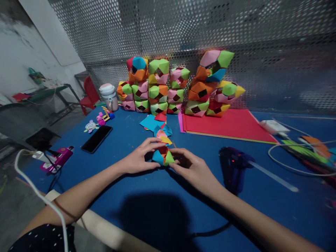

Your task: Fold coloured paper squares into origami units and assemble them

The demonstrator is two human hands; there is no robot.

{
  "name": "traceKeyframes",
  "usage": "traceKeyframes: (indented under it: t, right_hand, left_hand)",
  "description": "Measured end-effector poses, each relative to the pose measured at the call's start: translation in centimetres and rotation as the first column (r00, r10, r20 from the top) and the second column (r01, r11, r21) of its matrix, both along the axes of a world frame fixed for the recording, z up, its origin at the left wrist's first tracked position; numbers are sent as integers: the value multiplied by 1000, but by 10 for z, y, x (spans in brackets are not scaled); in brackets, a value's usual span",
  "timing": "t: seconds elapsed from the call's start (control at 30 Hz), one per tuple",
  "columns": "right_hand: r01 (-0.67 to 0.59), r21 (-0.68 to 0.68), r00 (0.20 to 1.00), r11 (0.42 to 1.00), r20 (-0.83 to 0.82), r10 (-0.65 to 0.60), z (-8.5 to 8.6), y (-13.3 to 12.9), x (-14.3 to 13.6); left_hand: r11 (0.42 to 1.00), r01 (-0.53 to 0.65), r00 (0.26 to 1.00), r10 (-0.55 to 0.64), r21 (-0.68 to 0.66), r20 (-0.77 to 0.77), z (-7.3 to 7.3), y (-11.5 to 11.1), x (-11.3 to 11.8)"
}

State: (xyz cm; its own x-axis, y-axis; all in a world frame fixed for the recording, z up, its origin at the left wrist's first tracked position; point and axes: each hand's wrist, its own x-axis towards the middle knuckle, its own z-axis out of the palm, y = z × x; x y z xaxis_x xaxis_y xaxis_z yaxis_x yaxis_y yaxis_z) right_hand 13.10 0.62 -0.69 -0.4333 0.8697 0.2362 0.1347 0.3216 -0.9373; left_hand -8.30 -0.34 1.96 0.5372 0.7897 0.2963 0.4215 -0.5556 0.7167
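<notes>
A small folded paper piece [163,156], with blue, green and orange-red faces, rests on the blue table [115,196] between my hands. My left hand [140,156] grips its left side, thumb in front and fingers behind. On the right side my right hand [189,166] closes on the same piece with thumb and curled fingers. Just behind it lie small folded pieces in yellow, pink and blue [162,134]. Farther back are flat blue paper squares [151,122] with a red one on top.
Stacked paper-ball models [158,92] line the perforated metal panel [168,31]. Red paper sheets [225,124] lie behind right. A glue gun [235,168] with its stick is near my right forearm. Left are a phone [97,139], power strip [59,160], jar [109,96] and white cable [39,190].
</notes>
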Motion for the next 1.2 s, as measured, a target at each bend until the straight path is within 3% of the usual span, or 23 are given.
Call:
traceKeyframes:
  t: [0.17, 0.3, 0.43, 0.53, 0.6, 0.73, 0.87, 0.97, 1.03, 1.13, 1.2]
  right_hand:
    - [48, 27, 995, 998, -85, -46, 0, -3, 2]
    - [123, -145, 968, 982, -201, -151, -1, -3, 1]
    - [-17, -396, 913, 918, -380, -147, -2, -3, -5]
    - [-160, -496, 888, 854, -450, -95, -3, -4, -10]
    - [-190, -492, 887, 849, -456, -66, -3, -5, -12]
    - [-108, -408, 911, 907, -405, -74, -2, -4, -12]
    - [-65, -334, 924, 940, -376, -70, 1, -3, -9]
    - [-60, -269, 923, 961, -381, -49, 1, -5, -10]
    - [-47, -199, 929, 979, -369, -30, -1, -6, -10]
    - [17, -20, 963, 1000, -270, -22, -8, -6, -9]
    - [73, 136, 985, 988, -167, -50, -12, -5, -7]
  left_hand:
    - [992, -13, 1000, 9, 125, 28, 0, -3, 4]
    - [937, -25, 1000, 25, 350, 4, -4, -5, 6]
    - [875, 15, 999, 3, 483, -36, -10, -6, 5]
    - [853, 64, 997, -33, 518, -70, -15, -5, 5]
    - [857, 97, 993, -52, 506, -102, -17, -5, 4]
    - [863, 157, 985, -99, 480, -144, -18, -5, 4]
    - [880, 132, 991, -121, 456, -55, -16, -9, 6]
    - [949, -4, 987, -47, 316, 153, -12, -15, 12]
    - [992, -108, 941, 79, 70, 328, -9, -19, 19]
    - [940, -128, 851, 268, -318, 452, -7, -23, 29]
    - [879, -92, 819, 334, -468, 466, -7, -22, 33]
